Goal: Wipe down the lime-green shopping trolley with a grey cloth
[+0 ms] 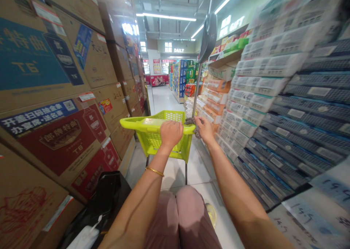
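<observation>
My left hand (171, 133) is closed over the handle bar of a lime-green shopping cart (153, 137) straight ahead of me; a gold bangle sits on that wrist. My right hand (203, 129) grips the right end of the handle together with a grey cloth (191, 122) and a thin metal pole (197, 83). The pole rises up to a dark, disc-shaped head (208, 37). The cart's mesh basket looks empty from here.
Stacked brown cardboard cartons (54, 95) wall the left side of the narrow aisle. Shelves of wrapped packs (273, 95) with price tags line the right. A black bag (104, 201) lies at lower left. White tiled floor (164, 97) runs ahead toward distant displays.
</observation>
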Available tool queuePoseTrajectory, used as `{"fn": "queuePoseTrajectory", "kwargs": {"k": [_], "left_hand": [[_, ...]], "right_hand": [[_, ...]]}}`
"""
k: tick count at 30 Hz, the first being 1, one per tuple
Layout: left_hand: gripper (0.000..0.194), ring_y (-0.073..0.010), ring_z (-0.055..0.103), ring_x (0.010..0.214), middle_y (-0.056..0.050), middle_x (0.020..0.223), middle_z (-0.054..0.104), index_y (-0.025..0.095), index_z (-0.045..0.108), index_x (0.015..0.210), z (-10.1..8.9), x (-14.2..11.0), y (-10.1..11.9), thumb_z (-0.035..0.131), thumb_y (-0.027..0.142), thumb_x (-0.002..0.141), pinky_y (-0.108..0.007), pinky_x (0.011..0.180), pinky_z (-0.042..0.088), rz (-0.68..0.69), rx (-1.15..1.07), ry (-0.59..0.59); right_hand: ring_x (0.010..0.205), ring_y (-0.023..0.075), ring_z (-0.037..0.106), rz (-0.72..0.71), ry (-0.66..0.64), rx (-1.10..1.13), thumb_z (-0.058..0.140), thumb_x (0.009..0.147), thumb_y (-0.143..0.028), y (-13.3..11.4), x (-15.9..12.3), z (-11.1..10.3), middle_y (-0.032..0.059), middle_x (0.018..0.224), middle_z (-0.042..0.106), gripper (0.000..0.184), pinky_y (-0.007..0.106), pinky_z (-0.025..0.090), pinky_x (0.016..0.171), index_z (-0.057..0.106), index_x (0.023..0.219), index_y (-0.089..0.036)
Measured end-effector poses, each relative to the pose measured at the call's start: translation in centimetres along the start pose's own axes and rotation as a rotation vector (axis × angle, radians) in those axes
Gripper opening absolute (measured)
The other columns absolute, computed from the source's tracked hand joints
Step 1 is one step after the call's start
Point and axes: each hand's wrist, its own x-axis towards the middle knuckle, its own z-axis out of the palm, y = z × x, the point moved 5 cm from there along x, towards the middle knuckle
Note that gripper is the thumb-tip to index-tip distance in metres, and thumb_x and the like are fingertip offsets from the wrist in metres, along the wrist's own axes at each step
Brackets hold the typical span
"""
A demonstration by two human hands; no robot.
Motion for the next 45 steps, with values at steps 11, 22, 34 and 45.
{"fn": "queuePoseTrajectory", "kwargs": {"k": [11,22,34,45], "left_hand": [[0.041,-0.0197,0.06,0.071,-0.009,0.069,0.067,0.017,0.064,0.067,-0.6,-0.3,-0.9,0.033,0.024,0.093,-0.034,0.066,0.032,0.014,0.054,-0.017],[0.041,-0.0196,0.059,0.07,-0.009,0.067,0.067,0.016,0.065,0.066,-0.6,-0.3,-1.0,0.034,0.025,0.092,-0.034,0.066,0.031,0.005,0.044,-0.016],[0.042,-0.0198,0.06,0.072,-0.008,0.069,0.068,0.016,0.065,0.067,-0.8,-0.4,-1.2,0.034,0.025,0.093,-0.034,0.067,0.033,-0.017,0.045,-0.021],[0.043,-0.0196,0.06,0.071,-0.009,0.069,0.068,0.016,0.066,0.066,-1.0,-0.4,-1.2,0.033,0.027,0.092,-0.033,0.065,0.031,0.003,0.022,-0.045]], "right_hand": [[0.085,0.0181,0.055,-0.4,-0.012,-0.268,0.046,0.089,-0.032,-6.9,-5.2,2.5,0.0031,0.083,0.066,0.022,0.033,0.038,0.083,0.062,0.078,-0.022],[0.076,0.0157,0.057,-0.115,-0.069,0.0,0.047,0.085,-0.042,-2.5,-1.6,1.5,0.0008,0.078,0.066,0.028,0.028,0.042,0.073,0.063,0.079,-0.02],[0.083,0.0183,0.054,-0.219,0.073,-0.129,0.042,0.089,-0.038,-4.9,-4.3,2.0,0.0046,0.082,0.065,0.028,0.033,0.039,0.079,0.061,0.08,-0.019],[0.076,0.0166,0.052,-0.372,-0.01,-0.214,0.047,0.088,-0.034,-5.0,-3.7,1.8,0.0013,0.073,0.06,0.023,0.029,0.038,0.073,0.058,0.073,-0.02]]}}
